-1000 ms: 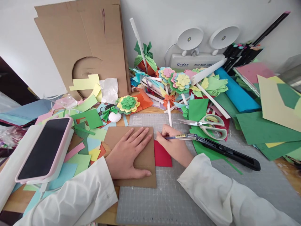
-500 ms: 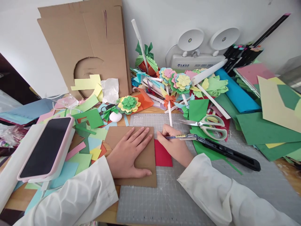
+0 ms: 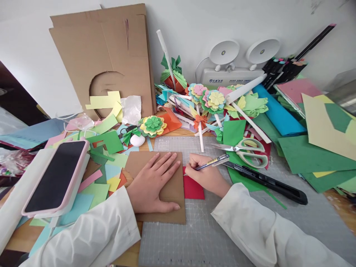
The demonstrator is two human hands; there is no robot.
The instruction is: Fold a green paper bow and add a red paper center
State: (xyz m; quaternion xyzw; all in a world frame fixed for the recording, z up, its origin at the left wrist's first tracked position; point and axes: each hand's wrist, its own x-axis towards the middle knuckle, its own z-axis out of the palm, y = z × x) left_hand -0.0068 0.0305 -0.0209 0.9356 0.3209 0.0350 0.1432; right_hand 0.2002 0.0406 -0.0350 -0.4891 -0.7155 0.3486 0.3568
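Observation:
My left hand (image 3: pixel 151 183) lies flat, fingers spread, pressing a brown cardboard square (image 3: pixel 175 207) onto the grey cutting mat (image 3: pixel 200 237). A red paper sheet (image 3: pixel 193 188) sticks out from under the cardboard's right edge. My right hand (image 3: pixel 204 174) is closed round a pen (image 3: pixel 213 162), whose tip touches the red sheet beside the cardboard edge. Both arms wear white sleeves.
Scissors (image 3: pixel 244 150) and a black utility knife (image 3: pixel 267 181) lie right of my right hand. A pink-cased phone (image 3: pixel 55 176) rests at the left. Paper flowers on sticks (image 3: pixel 214 100), loose coloured sheets, a large cardboard panel (image 3: pixel 105 55) and a white twin-lamp unit (image 3: pixel 230 70) crowd the back.
The pen's rear end has tilted upward and my right hand has shifted slightly along the cardboard edge. The left hand stays flat on the cardboard. The view has tipped down a little.

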